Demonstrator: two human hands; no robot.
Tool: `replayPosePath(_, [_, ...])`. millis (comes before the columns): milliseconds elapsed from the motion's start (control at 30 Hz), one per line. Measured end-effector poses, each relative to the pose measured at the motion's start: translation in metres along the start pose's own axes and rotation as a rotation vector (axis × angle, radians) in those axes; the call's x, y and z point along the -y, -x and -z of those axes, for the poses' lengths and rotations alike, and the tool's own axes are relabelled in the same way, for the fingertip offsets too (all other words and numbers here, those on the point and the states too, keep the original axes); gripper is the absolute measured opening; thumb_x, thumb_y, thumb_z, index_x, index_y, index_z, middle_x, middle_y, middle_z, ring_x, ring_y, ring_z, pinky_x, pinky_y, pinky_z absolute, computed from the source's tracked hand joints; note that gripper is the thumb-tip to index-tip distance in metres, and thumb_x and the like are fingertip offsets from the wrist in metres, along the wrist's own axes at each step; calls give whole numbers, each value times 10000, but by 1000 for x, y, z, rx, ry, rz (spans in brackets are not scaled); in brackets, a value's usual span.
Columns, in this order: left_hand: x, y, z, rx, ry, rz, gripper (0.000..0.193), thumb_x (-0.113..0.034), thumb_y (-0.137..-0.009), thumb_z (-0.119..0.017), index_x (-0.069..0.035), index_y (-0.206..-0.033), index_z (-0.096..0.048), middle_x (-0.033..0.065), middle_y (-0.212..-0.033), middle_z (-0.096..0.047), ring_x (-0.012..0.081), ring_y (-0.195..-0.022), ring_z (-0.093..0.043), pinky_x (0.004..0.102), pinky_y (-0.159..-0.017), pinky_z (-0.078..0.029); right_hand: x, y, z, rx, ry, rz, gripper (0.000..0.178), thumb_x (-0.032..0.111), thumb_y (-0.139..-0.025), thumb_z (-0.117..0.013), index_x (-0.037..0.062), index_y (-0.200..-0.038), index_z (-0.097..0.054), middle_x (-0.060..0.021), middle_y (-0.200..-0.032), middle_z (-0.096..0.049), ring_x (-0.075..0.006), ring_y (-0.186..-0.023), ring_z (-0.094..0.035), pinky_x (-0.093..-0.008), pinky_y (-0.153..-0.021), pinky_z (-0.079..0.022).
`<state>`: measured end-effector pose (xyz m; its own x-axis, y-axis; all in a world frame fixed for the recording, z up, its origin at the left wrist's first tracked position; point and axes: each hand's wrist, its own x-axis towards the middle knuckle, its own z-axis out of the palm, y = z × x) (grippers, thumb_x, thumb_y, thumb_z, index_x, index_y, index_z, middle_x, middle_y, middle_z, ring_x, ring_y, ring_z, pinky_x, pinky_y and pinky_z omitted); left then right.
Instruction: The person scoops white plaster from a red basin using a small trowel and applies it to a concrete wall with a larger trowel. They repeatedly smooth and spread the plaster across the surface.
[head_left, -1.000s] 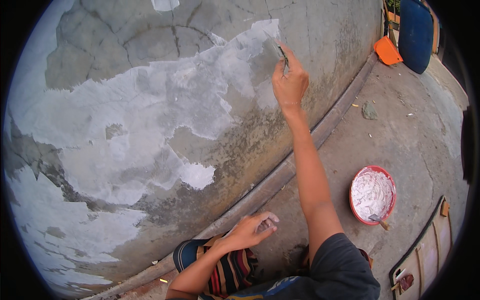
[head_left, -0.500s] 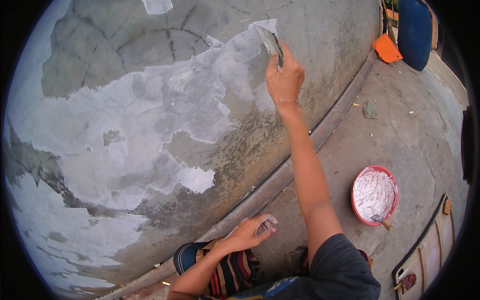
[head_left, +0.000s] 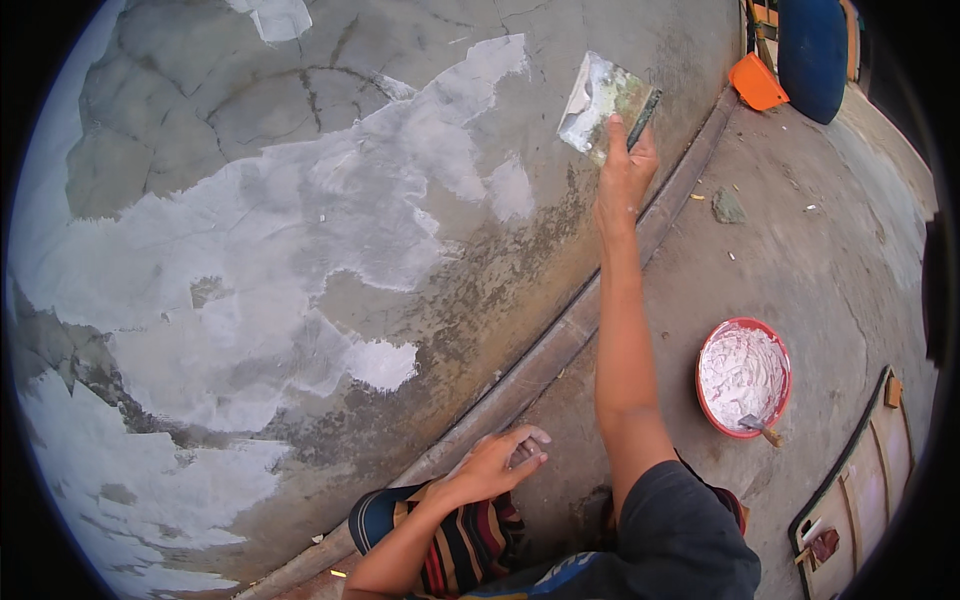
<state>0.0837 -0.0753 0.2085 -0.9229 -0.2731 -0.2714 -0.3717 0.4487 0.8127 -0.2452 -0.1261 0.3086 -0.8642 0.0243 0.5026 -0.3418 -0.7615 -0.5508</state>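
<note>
My right hand (head_left: 628,180) grips a flat scraper (head_left: 605,105) by its dark edge strip. White paste sticks to the blade, which is held up beside the wall, its broad face turned toward me. On the grey wall (head_left: 480,330) a wide, uneven coat of white filler (head_left: 260,240) spreads over cracked cement. Close to my knee, my left hand (head_left: 492,465) hangs with its fingers loosely curled and apart, with paste on the fingertips and nothing visible in it.
A red bowl (head_left: 697,375) of white paste stands on the concrete floor to the right, a small putty knife (head_left: 762,430) resting in it. Beyond are a stone (head_left: 728,207), an orange dustpan (head_left: 758,82) and a blue barrel (head_left: 811,60). A framed panel (head_left: 865,480) lies lower right.
My right hand has drawn the scraper off the wall coat, to the right and slightly down, turning its face toward me. My left hand stays by my knee.
</note>
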Motion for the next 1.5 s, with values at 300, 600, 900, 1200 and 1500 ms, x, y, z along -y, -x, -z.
replayPosePath(300, [-2, 5, 7, 9, -24, 42, 316, -265, -925, -624, -62, -1160, -566, 143, -911, -674, 272, -854, -664, 370, -775, -502, -96, 12, 3, 25, 602, 403, 477, 48, -885, -572, 132, -1354, -563, -183, -1300, -594, -375, -1155, -593, -420, -976, -470])
replayPosePath(600, [-7, -13, 1, 82, -93, 15, 294, -244, -920, -628, -53, -1136, -569, 159, -907, -676, 270, -838, -666, 378, -754, -513, -73, 58, -2, 338, 474, 208, 652, -62, -739, -506, 140, -1357, -555, -225, -1408, -461, -369, -1320, -425, -387, -1070, -401])
replayPosePath(900, [-17, -55, -19, -167, -55, -60, 338, -231, -931, -634, -36, -1197, -556, 126, -979, -660, 207, -881, -649, 332, -785, -507, -6, 72, 78, 270, -386, -700, 322, 187, -981, -563, 46, -1269, -535, -59, -1226, -606, -153, -1100, -572, -363, -969, -454])
replayPosePath(1200, [-25, -121, -12, -837, 418, -260, 769, -454, -919, -617, 17, -1425, -279, 226, -1410, -369, 302, -1291, -413, 410, -1036, -385, 19, 131, 58, 178, -556, -1196, 431, 230, -950, -592, 38, -1314, -466, -76, -1251, -573, -184, -1173, -532, -366, -1054, -381])
replayPosePath(1500, [-30, -167, -58, -512, 1027, -185, 557, -419, -1021, -443, 36, -1331, -362, 143, -1248, -495, 189, -1081, -507, 341, -951, -410, 54, 100, 145, 613, 306, -1453, 393, 409, -892, -680, 39, -1015, -634, -29, -892, -652, -114, -770, -610, -247, -724, -498])
